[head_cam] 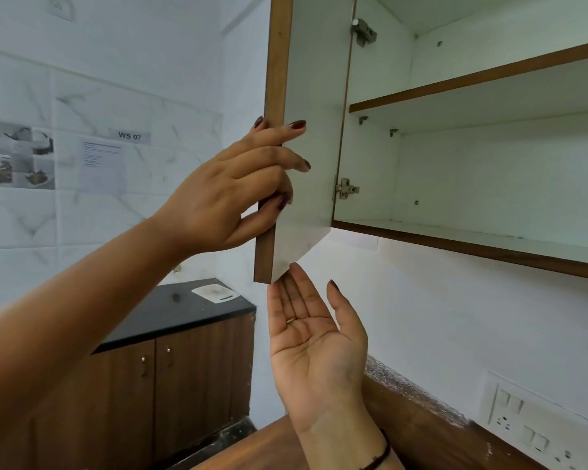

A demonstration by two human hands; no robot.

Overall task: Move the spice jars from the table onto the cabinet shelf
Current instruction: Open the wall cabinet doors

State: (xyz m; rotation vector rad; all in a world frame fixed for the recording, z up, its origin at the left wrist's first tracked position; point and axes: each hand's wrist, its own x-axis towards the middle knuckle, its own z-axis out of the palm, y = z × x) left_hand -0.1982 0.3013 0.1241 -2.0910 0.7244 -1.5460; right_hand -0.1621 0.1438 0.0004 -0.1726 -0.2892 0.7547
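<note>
Status: left hand (224, 195) is clamped on the cabinet door (316, 96), fingers hooked over its free edge, thumb behind. Right hand (316, 337) is slack, palm up, holding nothing, fingertips directly under the door's lower corner, just below my left grip (can't tell if they touch it). Spice jars are not in view, presumably down on the table (272, 446), of which only a sliver shows beside my right wrist.

Risks, as I judge them:
- If I let go, the door may swing back on its hinges and clip whichever hand is bringing a jar up.
- The door corner sits right over my right fingertips, so pulling the door down or inward could knock or pinch them.
- The shelf (472, 79) is up and right of both hands, a high reach. A jar set on its front lip could tip off.

Counts: 1 door, 2 hinges (upper (364, 32), lower (346, 188)), 1 shelf plus 1 cabinet floor (455, 245), 0 jars.
</note>
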